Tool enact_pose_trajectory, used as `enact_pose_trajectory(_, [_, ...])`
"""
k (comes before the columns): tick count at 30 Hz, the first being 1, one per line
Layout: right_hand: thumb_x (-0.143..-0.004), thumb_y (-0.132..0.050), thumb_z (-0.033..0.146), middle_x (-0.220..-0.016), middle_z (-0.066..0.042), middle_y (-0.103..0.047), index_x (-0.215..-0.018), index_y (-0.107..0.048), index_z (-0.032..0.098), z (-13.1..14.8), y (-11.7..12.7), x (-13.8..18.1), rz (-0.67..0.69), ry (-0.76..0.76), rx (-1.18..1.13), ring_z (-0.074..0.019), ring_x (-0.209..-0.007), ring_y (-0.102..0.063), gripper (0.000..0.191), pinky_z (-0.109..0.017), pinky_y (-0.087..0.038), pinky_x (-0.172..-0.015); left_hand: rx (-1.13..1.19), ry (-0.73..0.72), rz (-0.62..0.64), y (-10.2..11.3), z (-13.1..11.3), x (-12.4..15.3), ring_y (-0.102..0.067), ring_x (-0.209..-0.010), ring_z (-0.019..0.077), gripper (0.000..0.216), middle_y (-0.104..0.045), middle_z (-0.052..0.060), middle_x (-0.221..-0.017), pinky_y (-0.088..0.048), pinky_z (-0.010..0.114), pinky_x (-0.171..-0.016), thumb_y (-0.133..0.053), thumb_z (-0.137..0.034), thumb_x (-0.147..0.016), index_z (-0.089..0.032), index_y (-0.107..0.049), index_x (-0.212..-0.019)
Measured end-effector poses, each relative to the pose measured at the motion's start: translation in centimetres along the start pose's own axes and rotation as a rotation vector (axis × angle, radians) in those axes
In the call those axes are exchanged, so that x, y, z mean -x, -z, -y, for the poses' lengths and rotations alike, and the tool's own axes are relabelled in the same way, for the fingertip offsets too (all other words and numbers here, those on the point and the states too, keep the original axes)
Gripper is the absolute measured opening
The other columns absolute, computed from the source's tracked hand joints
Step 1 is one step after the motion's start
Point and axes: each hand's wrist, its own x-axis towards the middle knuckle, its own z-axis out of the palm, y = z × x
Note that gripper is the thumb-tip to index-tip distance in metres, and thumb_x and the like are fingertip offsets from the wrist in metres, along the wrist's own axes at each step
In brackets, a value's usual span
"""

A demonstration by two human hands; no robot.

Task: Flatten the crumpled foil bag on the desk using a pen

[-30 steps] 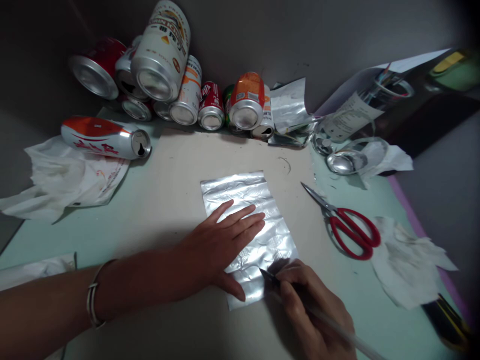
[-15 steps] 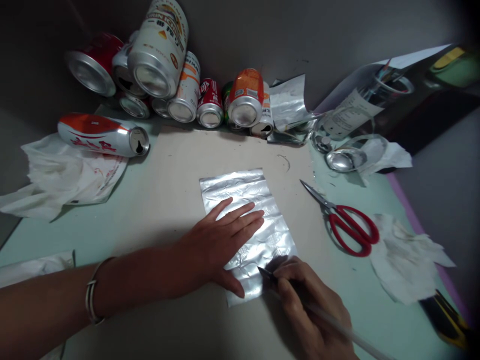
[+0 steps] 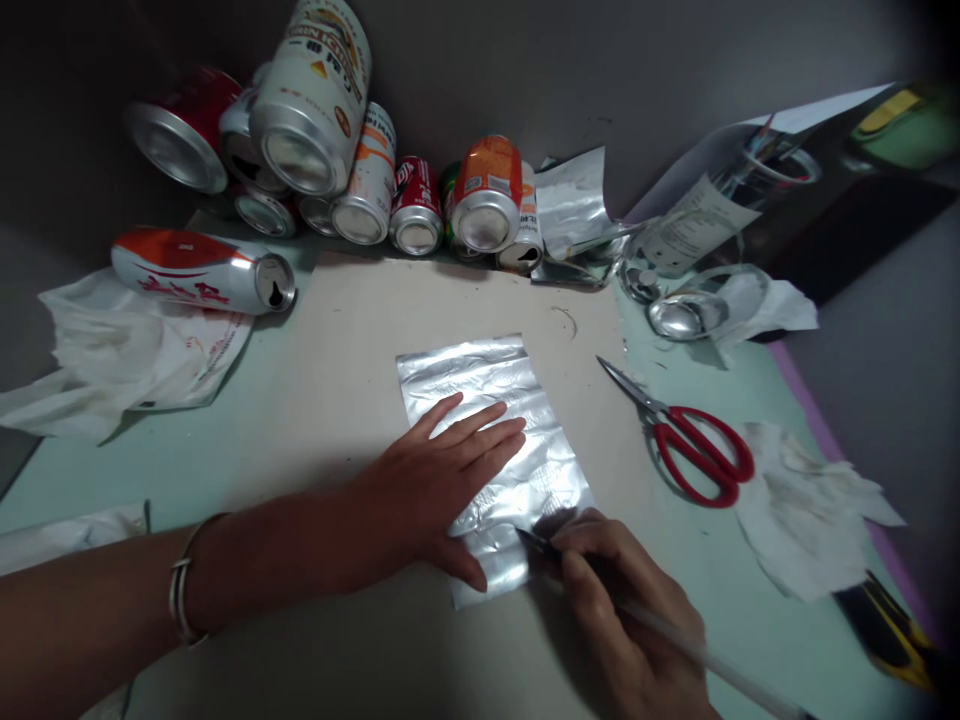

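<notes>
A flattened sheet of silvery can metal (image 3: 480, 375) lies on a beige board (image 3: 352, 330). My left hand (image 3: 439, 480) rests flat on the sheet with its fingers stretched out, pressing it down. My right hand (image 3: 626, 620) is closed round a thin pen-like tool (image 3: 675, 645) with a pale shaft. Its dark tip touches the sheet near the lower right corner. A bangle sits on my left wrist.
Red-handled scissors (image 3: 690, 445) lie to the right of the sheet. Several drink cans (image 3: 315, 100) are heaped along the back wall, and one (image 3: 199, 270) lies at the left. Crumpled tissues (image 3: 806, 515) and a yellow-black knife (image 3: 889, 625) are at the right, a plastic bag (image 3: 112, 355) at the left.
Both hands hold almost the same places; the tool tip has shifted only slightly on the sheet. The view has drifted a little.
</notes>
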Motion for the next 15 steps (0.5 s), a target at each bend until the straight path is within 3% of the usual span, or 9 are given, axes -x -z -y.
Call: enact_pose_trajectory(15, [-0.104,-0.053,0.023,-0.072,0.001,-0.063,-0.086,-0.058,0.025,0.51,0.09,-0.35,0.057,0.020,0.019,-0.0152,-0.059,-0.060,0.019,-0.025,-0.048,-0.052,0.010,0.006,-0.011,-0.22,-0.02,0.06,-0.019,-0.162,0.0355,0.117,-0.033,0.019,-0.170,0.000,0.053,-0.132,-0.074,-0.078,-0.082,-0.013,-0.025,-0.165])
